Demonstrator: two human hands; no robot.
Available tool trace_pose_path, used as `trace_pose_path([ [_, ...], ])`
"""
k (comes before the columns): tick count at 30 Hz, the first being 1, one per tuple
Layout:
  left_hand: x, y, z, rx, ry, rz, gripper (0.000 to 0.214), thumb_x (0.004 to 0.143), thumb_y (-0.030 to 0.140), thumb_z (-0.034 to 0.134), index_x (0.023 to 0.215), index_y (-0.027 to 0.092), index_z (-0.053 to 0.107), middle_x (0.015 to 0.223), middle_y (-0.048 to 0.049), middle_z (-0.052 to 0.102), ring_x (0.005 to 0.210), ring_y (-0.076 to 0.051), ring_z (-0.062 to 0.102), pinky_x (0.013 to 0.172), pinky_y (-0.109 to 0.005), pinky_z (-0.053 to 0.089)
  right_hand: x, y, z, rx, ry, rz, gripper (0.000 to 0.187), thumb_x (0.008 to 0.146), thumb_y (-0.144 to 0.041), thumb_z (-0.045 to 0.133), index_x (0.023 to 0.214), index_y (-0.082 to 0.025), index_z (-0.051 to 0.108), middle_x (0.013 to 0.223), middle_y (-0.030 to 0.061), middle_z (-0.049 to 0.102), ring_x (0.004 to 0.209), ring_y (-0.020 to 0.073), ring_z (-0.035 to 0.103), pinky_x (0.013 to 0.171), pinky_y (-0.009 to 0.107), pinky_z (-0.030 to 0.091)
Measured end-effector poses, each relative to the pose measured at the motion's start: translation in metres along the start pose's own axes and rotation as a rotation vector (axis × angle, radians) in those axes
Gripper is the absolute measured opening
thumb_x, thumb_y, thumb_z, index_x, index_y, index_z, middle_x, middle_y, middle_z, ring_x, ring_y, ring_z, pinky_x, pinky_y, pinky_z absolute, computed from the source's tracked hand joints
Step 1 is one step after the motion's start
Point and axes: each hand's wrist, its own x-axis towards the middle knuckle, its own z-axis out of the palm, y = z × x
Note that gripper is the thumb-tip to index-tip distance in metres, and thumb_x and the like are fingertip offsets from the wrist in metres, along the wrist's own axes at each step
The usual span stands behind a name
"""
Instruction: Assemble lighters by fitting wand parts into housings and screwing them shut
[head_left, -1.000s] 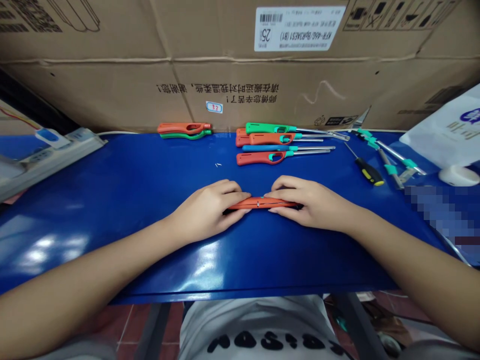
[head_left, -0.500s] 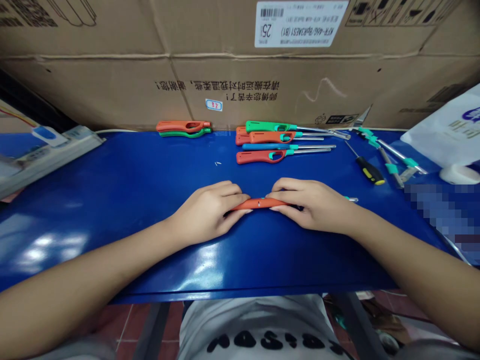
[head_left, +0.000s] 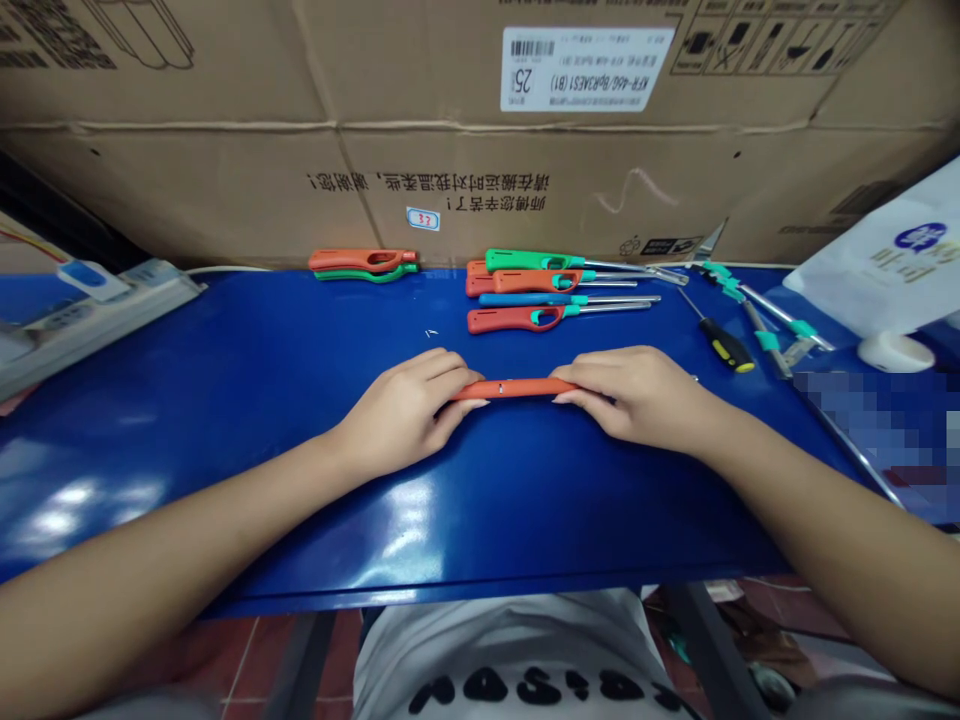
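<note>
An orange stick lighter [head_left: 523,388] is held edge-on above the blue table, level between my two hands. My left hand [head_left: 409,408] pinches its left end between thumb and fingers. Farther right along the handle, my right hand [head_left: 641,395] pinches it the same way and hides the rest, apart from a bit of metal tip showing past the knuckles. Beyond my hands lie several similar lighters with metal stems, among them a red one [head_left: 510,320], a blue one [head_left: 517,299] and a green one [head_left: 521,260].
An orange handle [head_left: 349,261] rests over a green one by the cardboard box [head_left: 225,190] at the back. On the right are a black-yellow screwdriver [head_left: 726,347], loose metal stems [head_left: 776,310] and a white bag [head_left: 885,260]. A power strip [head_left: 97,315] lies left.
My right hand has shifted right along the lighter, so more of the orange handle shows between my hands. The whole view has shifted slightly.
</note>
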Motion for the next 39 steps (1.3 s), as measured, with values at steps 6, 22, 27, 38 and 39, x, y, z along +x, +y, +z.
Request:
trace_pose_path([
  [6,0.003,-0.007,0.004,-0.159,0.068,-0.022,0.025,0.101,0.033,0.058,0.115,0.016,0.068,0.108,-0.0089,0.071,0.097,-0.019,0.066,0.089,-0.03,0.053,0.001,0.005,-0.004,0.071,0.025,0.063,0.024,0.1,-0.032,0.055,0.109,-0.018,0.071,0.097,0.0083,0.075,0.086,0.0209,0.07,0.076,0.032,0.052],
  [22,0.01,0.034,-0.001,-1.23,-0.172,-0.791,0.043,0.095,0.052,0.057,0.078,0.013,0.067,0.056,-0.0005,0.059,0.044,-0.008,0.046,0.043,-0.021,0.037,0.006,-0.016,0.005,0.019,-0.025,-0.067,0.04,0.101,-0.045,0.054,0.132,-0.02,0.059,0.117,0.0096,0.072,0.101,0.0215,0.07,0.076,0.031,0.052],
  [27,0.004,0.03,-0.002,-0.727,-0.063,-0.397,0.035,0.096,0.044,0.061,0.119,0.018,0.068,0.088,-0.0028,0.074,0.071,-0.014,0.066,0.067,-0.026,0.053,0.004,-0.016,0.005,0.047,-0.014,-0.032,0.032,0.104,-0.038,0.048,0.126,-0.02,0.062,0.112,0.0081,0.074,0.098,0.0203,0.071,0.076,0.03,0.051],
  [38,-0.003,0.027,-0.004,-0.26,-0.176,-0.021,0.03,0.105,0.034,0.048,0.124,0.018,0.065,0.115,-0.007,0.074,0.1,-0.02,0.072,0.088,-0.029,0.054,0.005,-0.021,0.005,0.309,-0.144,-0.048,0.028,0.104,-0.028,0.045,0.118,-0.019,0.067,0.114,0.0073,0.074,0.102,0.0188,0.07,0.087,0.031,0.051],
  [39,-0.003,0.024,-0.004,-0.256,-0.183,-0.018,0.031,0.105,0.034,0.048,0.124,0.018,0.065,0.115,-0.0069,0.074,0.1,-0.02,0.072,0.088,-0.029,0.054,0.006,-0.02,0.005,0.3,-0.142,-0.039,0.028,0.104,-0.03,0.046,0.119,-0.019,0.067,0.115,0.007,0.074,0.102,0.0186,0.07,0.087,0.03,0.051],
])
